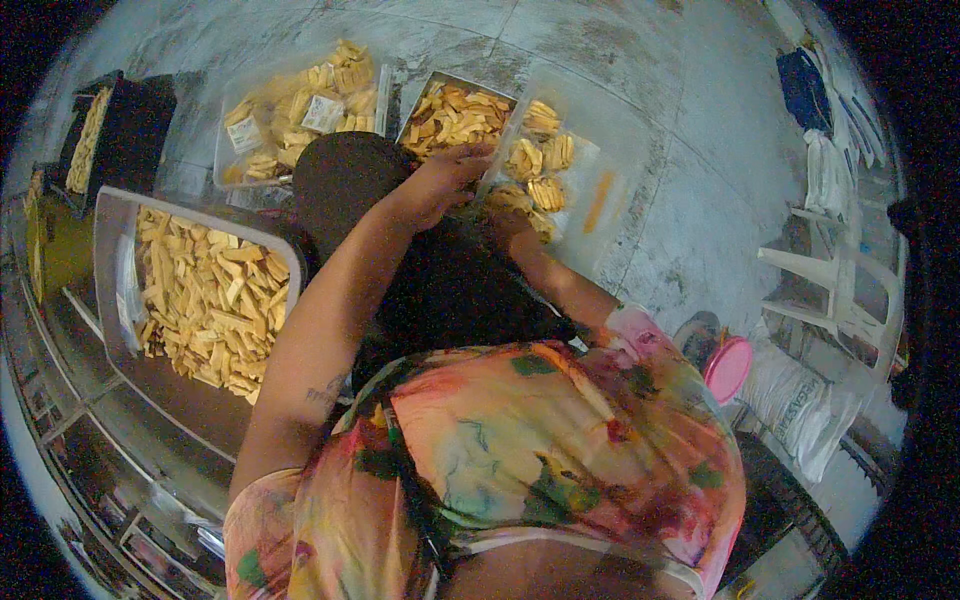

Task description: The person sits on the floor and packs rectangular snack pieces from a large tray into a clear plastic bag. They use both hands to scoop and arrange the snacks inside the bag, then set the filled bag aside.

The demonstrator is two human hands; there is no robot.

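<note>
Curving left hand, holding right hand low, grips unclear, by bundled yellow strips in translucent rectangular plastic bin; best handling gently.

To the person's left sits 1 tub of loose pieces. Ahead, from left to right, stand 1 bin holding packets, 1 tray of sticks and 1 box containing bundles. Farther right is 1 chair.
</note>
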